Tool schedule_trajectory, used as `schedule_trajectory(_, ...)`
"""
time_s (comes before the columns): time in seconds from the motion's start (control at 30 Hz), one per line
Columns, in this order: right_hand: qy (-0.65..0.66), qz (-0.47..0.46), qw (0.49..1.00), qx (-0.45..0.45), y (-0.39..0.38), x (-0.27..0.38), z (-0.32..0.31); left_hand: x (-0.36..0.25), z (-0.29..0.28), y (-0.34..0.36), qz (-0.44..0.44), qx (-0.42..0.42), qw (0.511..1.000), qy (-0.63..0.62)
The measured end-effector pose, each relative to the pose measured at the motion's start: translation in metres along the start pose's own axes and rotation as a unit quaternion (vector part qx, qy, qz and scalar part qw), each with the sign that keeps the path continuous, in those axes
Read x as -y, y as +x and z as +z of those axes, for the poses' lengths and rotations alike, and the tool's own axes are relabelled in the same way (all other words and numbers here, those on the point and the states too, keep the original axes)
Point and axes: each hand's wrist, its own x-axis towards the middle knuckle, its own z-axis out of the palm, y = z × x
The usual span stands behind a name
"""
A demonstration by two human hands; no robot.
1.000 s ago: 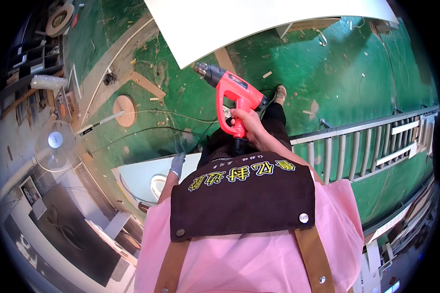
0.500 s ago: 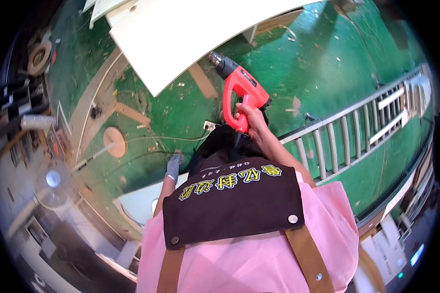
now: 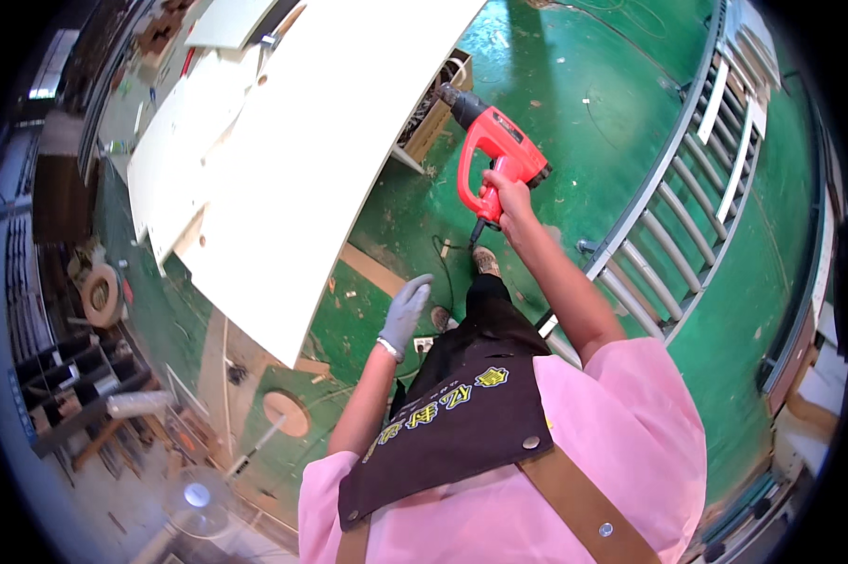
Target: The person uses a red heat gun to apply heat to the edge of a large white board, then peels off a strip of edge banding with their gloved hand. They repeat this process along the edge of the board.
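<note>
A red heat gun (image 3: 510, 143) with a dark metal nozzle is in my bare right hand (image 3: 507, 197), the fingers wrapped round its handle. Its nozzle points up and left toward the edge of a large white board (image 3: 302, 160), apart from it. From the handle's base a black cord runs down toward the floor. My left hand (image 3: 406, 316), in a grey glove, is held in the air beside the board's near edge. Its fingers are stretched out, with nothing in them.
To the right stands a roller conveyor (image 3: 668, 221) with white strips lying on its far end. A power socket block (image 3: 424, 345) and its cord lie by my feet on the green floor (image 3: 574, 122). At the left are a round wooden disc (image 3: 286, 414) and a dark rack (image 3: 90, 381).
My view has turned, and more of the white board shows. My left hand has risen from beside my body toward the board. The heat gun has moved forward, farther from my body.
</note>
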Motion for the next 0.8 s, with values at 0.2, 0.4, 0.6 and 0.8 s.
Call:
schedule_trajectory(0.2, -0.019, -0.014, 1.0, 0.002, 0.017, 0.032, -0.012, -0.082, 0.034, 0.071, 0.003, 0.007, 0.995, -0.095)
schedule_trajectory(0.4, -0.057, 0.093, 0.992, 0.064, -0.07, -0.002, -0.03, -0.084, 0.058, 0.101, 0.023, -0.03, 0.981, -0.188)
schedule_trajectory(0.6, -0.169, 0.149, 0.966, 0.126, -0.107, -0.026, 0.005, -0.104, 0.038, 0.049, -0.057, -0.166, 0.957, -0.229)
schedule_trajectory(0.8, -0.187, 0.252, 0.923, 0.223, -0.145, -0.131, 0.063, -0.055, -0.047, -0.038, 0.04, -0.344, 0.936, -0.064)
